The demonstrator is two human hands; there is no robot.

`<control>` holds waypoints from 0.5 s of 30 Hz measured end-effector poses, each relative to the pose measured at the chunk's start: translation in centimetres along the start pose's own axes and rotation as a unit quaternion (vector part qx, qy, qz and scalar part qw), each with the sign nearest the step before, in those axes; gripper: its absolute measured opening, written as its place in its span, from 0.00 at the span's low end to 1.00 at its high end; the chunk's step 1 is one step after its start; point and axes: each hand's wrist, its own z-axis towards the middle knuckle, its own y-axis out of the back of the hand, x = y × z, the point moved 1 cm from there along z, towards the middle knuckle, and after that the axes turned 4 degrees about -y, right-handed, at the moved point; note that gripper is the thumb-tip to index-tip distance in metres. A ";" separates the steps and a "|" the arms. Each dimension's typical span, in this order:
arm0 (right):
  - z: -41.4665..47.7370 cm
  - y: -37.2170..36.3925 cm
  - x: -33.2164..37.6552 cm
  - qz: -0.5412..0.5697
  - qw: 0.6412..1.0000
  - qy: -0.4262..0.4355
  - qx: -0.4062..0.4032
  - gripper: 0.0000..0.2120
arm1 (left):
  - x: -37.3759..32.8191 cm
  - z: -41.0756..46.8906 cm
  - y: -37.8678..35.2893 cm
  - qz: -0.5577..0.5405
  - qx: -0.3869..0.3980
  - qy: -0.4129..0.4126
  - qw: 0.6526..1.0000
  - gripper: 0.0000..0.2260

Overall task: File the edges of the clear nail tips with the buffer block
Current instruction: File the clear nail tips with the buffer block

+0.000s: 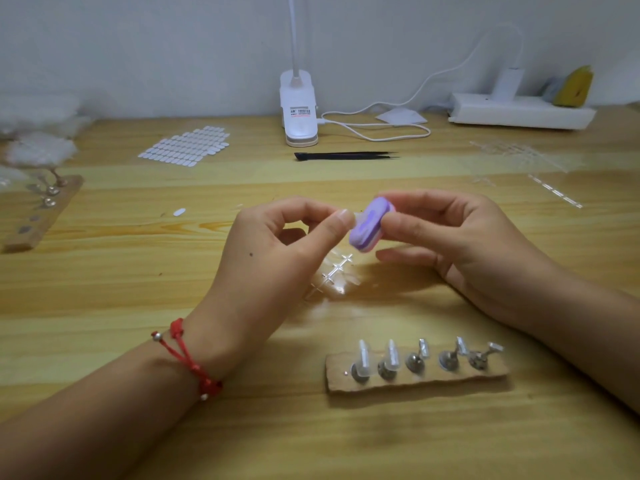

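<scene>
— Where's the block?

— The purple buffer block [366, 226] is up off the table [138, 289], clamped between the thumb and fingers of the right hand [460, 244]. Its face meets the fingertips of the left hand [277, 244].

— Does the left hand have a tip?

— Its thumb and forefinger are pinched together on something clear, which I take for a nail tip [356, 218], though it is too faint to be sure. A clear strip of nail tips [334, 271] shows just below the hands. I cannot tell whether it hangs from that pinch or lies on the wood.

— What could spoil it?

— The tip looks thin and slick. Too hard a stroke could flick it out of the pinch or bend it. If the strip does dangle, its weight may twist the edge off the block. The block could also scrape the thumb instead.
</scene>
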 end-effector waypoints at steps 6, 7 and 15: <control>-0.1 0.0 0.0 -0.015 1.000 -0.010 -0.009 0.18 | -0.1 0.0 -0.2 0.009 0.014 -0.001 1.000 0.05; -0.1 0.0 0.0 -0.022 1.000 -0.011 0.001 0.18 | -0.1 0.0 -0.2 0.007 0.009 -0.002 1.000 0.06; -0.1 -0.3 -0.1 -0.043 0.999 -0.021 0.014 0.19 | -0.1 -0.1 -0.2 -0.002 0.014 -0.002 1.000 0.07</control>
